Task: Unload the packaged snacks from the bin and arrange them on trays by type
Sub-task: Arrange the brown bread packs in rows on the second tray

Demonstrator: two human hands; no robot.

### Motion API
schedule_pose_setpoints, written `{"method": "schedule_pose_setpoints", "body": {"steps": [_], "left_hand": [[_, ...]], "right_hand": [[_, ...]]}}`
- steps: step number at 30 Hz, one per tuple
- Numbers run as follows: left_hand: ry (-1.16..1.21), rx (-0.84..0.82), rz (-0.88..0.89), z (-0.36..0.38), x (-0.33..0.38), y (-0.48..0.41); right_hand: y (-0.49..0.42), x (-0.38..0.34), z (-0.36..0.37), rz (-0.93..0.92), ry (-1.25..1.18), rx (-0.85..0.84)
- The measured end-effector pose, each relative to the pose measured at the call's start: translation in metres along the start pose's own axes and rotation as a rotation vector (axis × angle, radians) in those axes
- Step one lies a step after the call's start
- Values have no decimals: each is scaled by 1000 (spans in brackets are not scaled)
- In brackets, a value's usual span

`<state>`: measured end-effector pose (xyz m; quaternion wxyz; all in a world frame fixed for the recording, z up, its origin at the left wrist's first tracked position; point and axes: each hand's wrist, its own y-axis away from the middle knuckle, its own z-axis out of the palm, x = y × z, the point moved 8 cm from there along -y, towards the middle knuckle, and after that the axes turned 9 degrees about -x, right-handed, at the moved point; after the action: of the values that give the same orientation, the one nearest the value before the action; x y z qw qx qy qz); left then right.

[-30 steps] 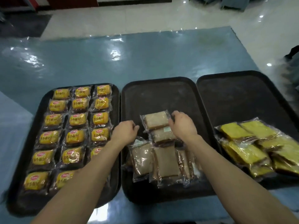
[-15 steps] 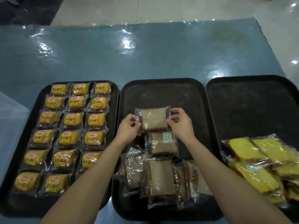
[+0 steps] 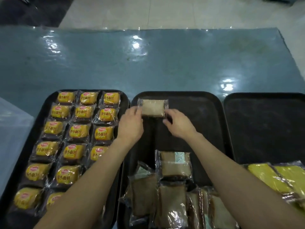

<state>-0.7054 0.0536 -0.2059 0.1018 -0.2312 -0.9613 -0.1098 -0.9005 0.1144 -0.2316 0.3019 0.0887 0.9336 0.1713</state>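
Note:
A brown snack pack (image 3: 153, 107) in clear wrap lies at the far left corner of the middle black tray (image 3: 198, 103). My left hand (image 3: 131, 124) pinches its left end and my right hand (image 3: 178, 123) pinches its right end. A loose pile of brown packs (image 3: 171, 192) fills the near part of the same tray. The left tray (image 3: 54, 95) carries neat rows of yellow bun packs (image 3: 79, 131). Yellow cake packs (image 3: 277, 177) lie heaped at the near edge of the right tray (image 3: 264, 121).
The trays stand side by side on a blue plastic-covered table (image 3: 148, 63). A pale translucent bin edge (image 3: 11, 123) shows at the far left. Beyond the table lies a tiled floor (image 3: 165, 12) with a dark mat at top left.
Both hands picked one brown pack off the pile and carried it away from me to the middle tray's far left corner. The camera tilted down and closer.

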Motion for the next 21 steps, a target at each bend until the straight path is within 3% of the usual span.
{"method": "schedule_pose_setpoints", "body": {"steps": [2,5,13,17,21], "left_hand": [[-127,-97,139,30,16,5],[-237,-241,178,67,19,6],[-281,-297,157,65,22,-9],[-231,-227,159,53,36,1],[-27,-142,103,38,48,43]], "right_hand": [[2,5,16,-24,106,-47],[2,14,20,-34,112,-44],[16,39,1,70,-260,-52],[57,56,9,23,-227,-57],[101,76,34,-26,-146,-156]]}}
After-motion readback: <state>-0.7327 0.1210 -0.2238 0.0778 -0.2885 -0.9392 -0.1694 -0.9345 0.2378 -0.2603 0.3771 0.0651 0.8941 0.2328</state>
